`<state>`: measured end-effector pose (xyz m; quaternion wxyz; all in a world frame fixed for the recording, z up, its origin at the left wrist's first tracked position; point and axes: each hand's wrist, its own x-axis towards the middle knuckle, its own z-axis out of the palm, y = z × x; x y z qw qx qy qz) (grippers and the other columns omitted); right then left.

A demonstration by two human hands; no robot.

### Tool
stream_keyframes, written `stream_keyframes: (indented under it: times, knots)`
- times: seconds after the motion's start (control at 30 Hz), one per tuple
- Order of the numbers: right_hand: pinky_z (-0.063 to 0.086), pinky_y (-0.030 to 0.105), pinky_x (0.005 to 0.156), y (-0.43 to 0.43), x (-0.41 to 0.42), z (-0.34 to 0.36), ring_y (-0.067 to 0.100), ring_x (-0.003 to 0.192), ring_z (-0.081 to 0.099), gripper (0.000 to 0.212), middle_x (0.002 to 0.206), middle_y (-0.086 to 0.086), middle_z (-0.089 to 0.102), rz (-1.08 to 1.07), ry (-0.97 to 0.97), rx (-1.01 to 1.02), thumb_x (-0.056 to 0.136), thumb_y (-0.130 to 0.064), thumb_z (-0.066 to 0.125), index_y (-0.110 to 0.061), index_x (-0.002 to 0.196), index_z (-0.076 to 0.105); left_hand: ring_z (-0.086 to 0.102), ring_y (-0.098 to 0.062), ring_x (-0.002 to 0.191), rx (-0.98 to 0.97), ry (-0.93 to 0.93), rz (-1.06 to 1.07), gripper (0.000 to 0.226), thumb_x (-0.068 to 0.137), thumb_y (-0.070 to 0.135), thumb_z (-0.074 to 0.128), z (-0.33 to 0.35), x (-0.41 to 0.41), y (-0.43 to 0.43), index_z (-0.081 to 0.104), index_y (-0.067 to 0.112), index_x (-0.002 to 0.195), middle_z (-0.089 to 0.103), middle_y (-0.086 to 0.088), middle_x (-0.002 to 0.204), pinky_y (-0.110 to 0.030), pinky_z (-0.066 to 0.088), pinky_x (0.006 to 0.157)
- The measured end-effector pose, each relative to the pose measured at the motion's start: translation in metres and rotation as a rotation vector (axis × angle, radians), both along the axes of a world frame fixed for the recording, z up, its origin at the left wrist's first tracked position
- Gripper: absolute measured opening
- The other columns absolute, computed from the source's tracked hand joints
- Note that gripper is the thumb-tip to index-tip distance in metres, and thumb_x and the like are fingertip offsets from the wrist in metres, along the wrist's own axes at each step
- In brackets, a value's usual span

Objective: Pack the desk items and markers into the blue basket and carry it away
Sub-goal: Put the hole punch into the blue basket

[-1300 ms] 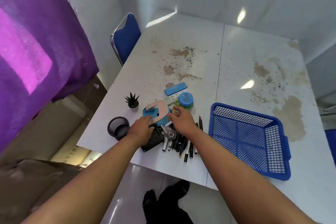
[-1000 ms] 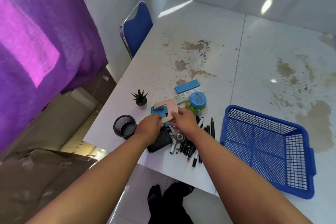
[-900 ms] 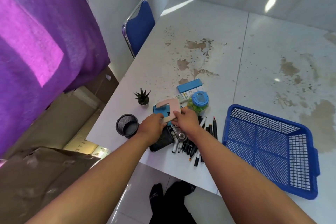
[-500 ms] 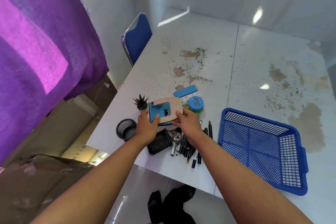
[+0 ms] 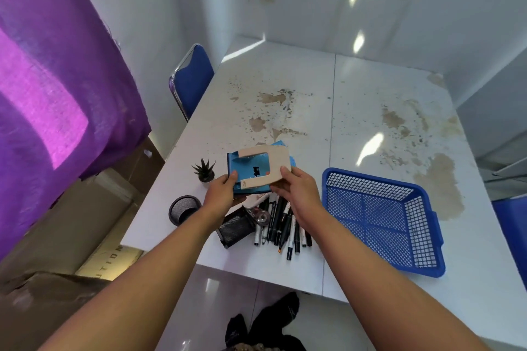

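Both hands hold a blue hole punch (image 5: 251,169) with a beige handle above the table. My left hand (image 5: 222,194) grips its left lower corner, and my right hand (image 5: 296,188) pinches the beige handle on the right. Beneath them lie several black markers (image 5: 282,225), a tape dispenser (image 5: 261,215) and a tipped black mesh holder (image 5: 235,226). The blue basket (image 5: 379,219) sits to the right with nothing inside. The punch hides other blue items behind it.
A small potted succulent (image 5: 204,169) and a round black mesh cup (image 5: 184,208) stand near the white table's (image 5: 370,111) left edge. A blue chair (image 5: 191,78) is tucked at the table's left side. A purple curtain (image 5: 57,71) hangs at the left.
Both hands lifted the hole punch off the pile and raised it, tilting its top face towards me. The items behind it are now covered.
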<state>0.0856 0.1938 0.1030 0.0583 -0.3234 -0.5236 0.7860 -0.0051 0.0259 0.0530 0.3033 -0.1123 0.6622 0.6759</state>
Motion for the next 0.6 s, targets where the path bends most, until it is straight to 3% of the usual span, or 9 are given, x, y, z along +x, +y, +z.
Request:
stream_keyframes:
  times: [0.13, 0.27, 0.37, 0.43, 0.6]
  knots:
    - [0.059, 0.040, 0.090, 0.012, 0.027, 0.014, 0.018, 0.098, 0.072, 0.019, 0.104, 0.004, 0.078, -0.039, 0.023, 0.114, 0.105, -0.026, 0.062, -0.014, 0.113, 0.075, 0.076, -0.025, 0.100, 0.075, -0.033, -0.052, 0.034, 0.111, 0.035, 0.050, 0.010, 0.025, 0.016, 0.065, 0.006, 0.121, 0.074, -0.014, 0.116, -0.037, 0.063, 0.086]
    - [0.053, 0.036, 0.098, 0.025, 0.061, 0.019, 0.009, 0.114, 0.067, 0.037, 0.124, -0.005, 0.072, -0.048, -0.018, 0.152, 0.102, -0.044, 0.062, -0.025, 0.134, 0.062, 0.076, -0.031, 0.104, 0.115, -0.074, -0.110, 0.035, 0.111, 0.036, 0.050, 0.014, 0.048, 0.034, 0.066, 0.007, 0.122, 0.076, -0.015, 0.116, -0.039, 0.063, 0.087]
    - [0.042, 0.047, 0.112, 0.033, 0.085, 0.019, 0.018, 0.134, 0.054, 0.061, 0.138, -0.004, 0.059, -0.078, -0.101, 0.057, 0.086, -0.068, 0.069, -0.037, 0.137, 0.058, 0.076, -0.032, 0.105, 0.085, -0.105, -0.171, 0.033, 0.110, 0.037, 0.051, 0.015, 0.063, 0.042, 0.069, 0.010, 0.118, 0.077, -0.016, 0.115, -0.038, 0.063, 0.082]
    - [0.040, 0.056, 0.117, 0.041, 0.099, 0.019, 0.026, 0.137, 0.054, 0.076, 0.143, 0.005, 0.057, -0.098, -0.139, -0.042, 0.072, -0.078, 0.072, -0.041, 0.137, 0.059, 0.076, -0.031, 0.104, 0.079, -0.151, -0.198, 0.032, 0.110, 0.037, 0.052, 0.016, 0.075, 0.046, 0.068, 0.011, 0.119, 0.077, -0.015, 0.115, -0.038, 0.064, 0.082]
    - [0.053, 0.062, 0.106, 0.062, 0.129, 0.016, 0.037, 0.122, 0.068, 0.054, 0.135, 0.019, 0.065, -0.088, -0.107, -0.192, 0.085, -0.065, 0.070, -0.036, 0.130, 0.062, 0.078, -0.025, 0.098, 0.080, -0.217, -0.232, 0.028, 0.110, 0.036, 0.052, 0.020, 0.095, 0.062, 0.067, 0.014, 0.118, 0.077, -0.012, 0.113, -0.034, 0.064, 0.074]
